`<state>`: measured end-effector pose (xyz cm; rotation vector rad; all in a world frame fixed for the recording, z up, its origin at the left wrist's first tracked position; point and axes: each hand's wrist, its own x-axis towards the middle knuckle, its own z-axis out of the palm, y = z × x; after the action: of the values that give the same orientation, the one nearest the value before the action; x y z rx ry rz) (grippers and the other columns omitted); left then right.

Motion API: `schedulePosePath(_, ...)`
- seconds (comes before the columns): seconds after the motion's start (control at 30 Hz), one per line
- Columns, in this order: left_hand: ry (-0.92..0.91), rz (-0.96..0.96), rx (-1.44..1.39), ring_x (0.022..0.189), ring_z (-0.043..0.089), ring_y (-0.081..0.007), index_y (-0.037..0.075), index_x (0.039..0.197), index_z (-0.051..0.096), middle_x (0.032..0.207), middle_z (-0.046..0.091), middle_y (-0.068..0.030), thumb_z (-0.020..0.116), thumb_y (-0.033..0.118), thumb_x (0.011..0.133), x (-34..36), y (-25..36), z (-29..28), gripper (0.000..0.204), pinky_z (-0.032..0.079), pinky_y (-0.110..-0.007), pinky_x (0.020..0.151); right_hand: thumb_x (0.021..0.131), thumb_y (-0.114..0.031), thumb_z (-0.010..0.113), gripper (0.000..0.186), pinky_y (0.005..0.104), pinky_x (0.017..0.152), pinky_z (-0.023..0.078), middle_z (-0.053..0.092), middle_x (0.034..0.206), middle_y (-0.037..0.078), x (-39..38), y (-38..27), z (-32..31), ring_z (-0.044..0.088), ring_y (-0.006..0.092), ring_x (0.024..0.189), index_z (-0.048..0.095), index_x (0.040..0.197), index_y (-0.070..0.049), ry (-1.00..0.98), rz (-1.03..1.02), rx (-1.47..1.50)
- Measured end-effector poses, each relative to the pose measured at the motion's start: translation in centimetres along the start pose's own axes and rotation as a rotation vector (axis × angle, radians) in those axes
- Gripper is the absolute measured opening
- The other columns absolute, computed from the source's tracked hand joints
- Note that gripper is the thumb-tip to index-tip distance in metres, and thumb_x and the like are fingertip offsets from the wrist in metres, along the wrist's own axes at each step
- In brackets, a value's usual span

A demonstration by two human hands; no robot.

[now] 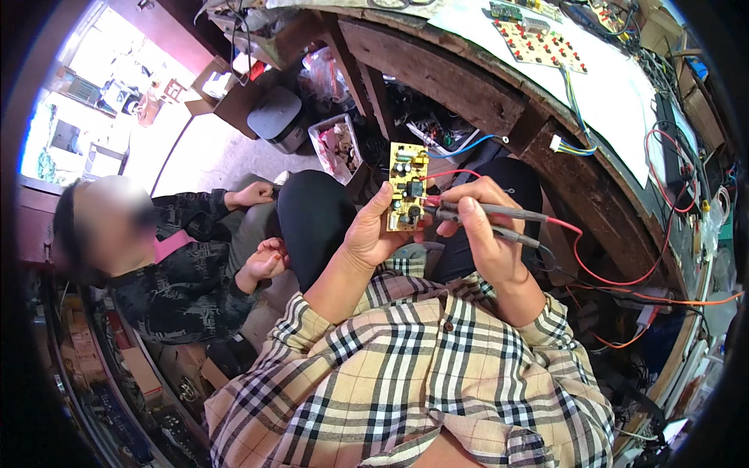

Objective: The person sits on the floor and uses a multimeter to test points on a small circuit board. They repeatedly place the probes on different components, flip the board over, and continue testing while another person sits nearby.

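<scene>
My left hand [371, 232] grips a yellow circuit board [407, 187] by its lower left edge, holding it upright above my lap. Small capacitors, dark chips and other parts crowd its face. A blue wire [468, 146] and a red wire run off its right side. In my right hand [490, 226] are two multimeter probes [507, 222], pinched together like chopsticks. Their tips reach the board's lower right side; whether they touch it I cannot tell. From the probes' back ends trail a red lead [581, 242] and a dark lead.
A wooden workbench [437, 66] runs along the far right, bearing a board with red buttons [538, 45] and tangled cables. A plug on coloured wires [573, 147] hangs over its edge. Another person [187, 242] sits at left. A bin [277, 117] and a white box [335, 148] stand on the floor.
</scene>
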<state>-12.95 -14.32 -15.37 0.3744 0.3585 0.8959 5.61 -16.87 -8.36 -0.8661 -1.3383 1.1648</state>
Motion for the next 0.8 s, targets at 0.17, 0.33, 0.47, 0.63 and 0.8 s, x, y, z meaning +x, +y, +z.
schedulePosePath(0.17,-0.047,-0.002,0.006,0.09,0.065,-0.0247,0.001,0.132,0.044,0.107,0.063,-0.0153,0.053,0.046,0.092,-0.2,-0.1,-0.6,0.061,0.053,-0.036,0.064,0.096,-0.014,0.051,0.022,0.0216,0.062,0.053,0.058,0.093,0.01,0.3,0.1,-0.4,0.063,0.0123,0.07,0.062,0.098,0.004,0.089,-0.029,-0.049)
schedulePosePath(0.33,-0.011,-0.015,0.05,0.089,0.065,-0.0251,-0.001,0.131,0.045,0.106,0.063,-0.016,0.059,0.046,0.088,-0.4,0.1,-0.5,0.065,0.054,-0.034,0.062,0.094,-0.01,0.052,0.018,0.0222,0.061,0.052,0.058,0.093,0.01,0.7,0.0,-0.1,0.063,0.0125,0.069,0.062,0.096,0.005,0.109,-0.061,-0.083)
schedulePosePath(0.47,-0.015,-0.022,0.06,0.086,0.066,-0.0245,-0.003,0.131,0.044,0.103,0.064,-0.016,0.058,0.046,0.089,-0.4,0.4,-0.8,0.067,0.054,-0.031,0.057,0.092,-0.008,0.055,0.016,0.0222,0.059,0.05,0.059,0.087,0.01,0.8,-1.2,-0.6,0.063,0.0122,0.066,0.064,0.094,0.005,0.101,-0.099,-0.229)
schedulePosePath(0.63,0.005,-0.037,0.089,0.079,0.066,-0.0221,-0.005,0.128,0.048,0.096,0.065,-0.0152,0.056,0.049,0.089,-0.5,0.6,-0.7,0.067,0.054,-0.029,0.051,0.089,-0.007,0.059,0.011,0.0247,0.059,0.047,0.06,0.08,0.01,1.1,-0.8,-1.0,0.06,0.0141,0.068,0.065,0.093,0.002,0.065,-0.148,-0.349)
schedulePosePath(0.8,-0.015,-0.07,0.085,0.068,0.065,-0.02,-0.005,0.124,0.051,0.091,0.065,-0.0156,0.055,0.05,0.09,-0.6,0.8,-0.9,0.065,0.051,-0.025,0.046,0.087,-0.006,0.062,0.01,0.0265,0.062,0.045,0.061,0.08,0.009,1.2,0.0,-0.9,0.059,0.0165,0.07,0.066,0.094,0.0,0.006,-0.147,-0.327)
